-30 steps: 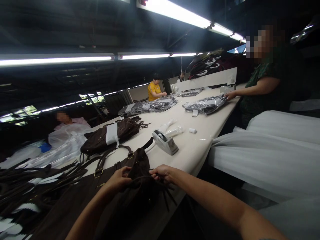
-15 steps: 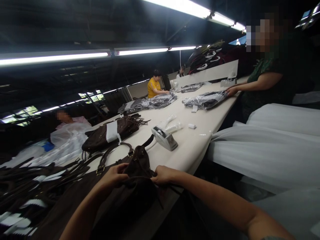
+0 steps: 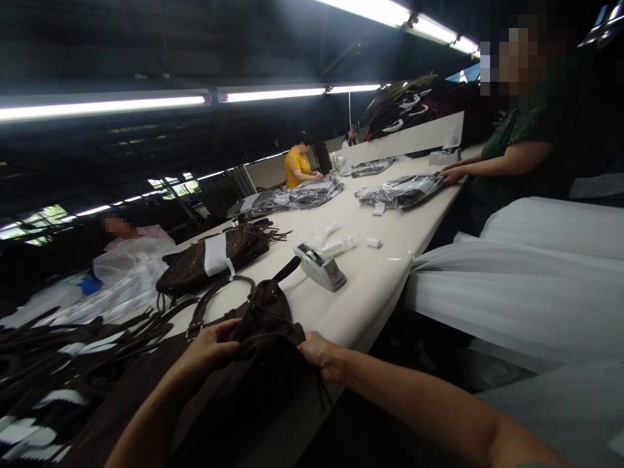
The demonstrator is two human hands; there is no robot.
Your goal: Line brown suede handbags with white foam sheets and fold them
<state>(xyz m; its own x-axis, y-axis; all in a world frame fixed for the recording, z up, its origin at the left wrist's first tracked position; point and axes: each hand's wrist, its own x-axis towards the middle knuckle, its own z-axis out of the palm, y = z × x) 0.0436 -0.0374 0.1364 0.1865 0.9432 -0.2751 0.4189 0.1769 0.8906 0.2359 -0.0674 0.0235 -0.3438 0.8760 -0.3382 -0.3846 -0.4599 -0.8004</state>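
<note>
A dark brown handbag (image 3: 266, 370) lies at the near edge of the long table, its looped handle and strap stretching toward the back. My left hand (image 3: 217, 348) is closed on the left part of the bag's top edge, thumb and fingers on either side of the cloth. At the bag's right end my right hand (image 3: 319, 354) pinches the edge, its fingertips partly hidden by the fabric. Dark cords hang just below that hand. Just beyond the bag stands a grey tape dispenser (image 3: 320, 266).
Another brown bag with a white paper band (image 3: 216, 255) lies farther left. Several bags with white tags (image 3: 73, 354) are piled at the near left. Plastic-wrapped bags (image 3: 400, 192) lie along the white table (image 3: 361, 312); a co-worker (image 3: 517, 153) handles one. White sheeting (image 3: 511, 286) is on the right.
My right hand has turned and shifted slightly right and down with the bag's edge. My left hand has moved a little left, and the bag's top looks more spread out.
</note>
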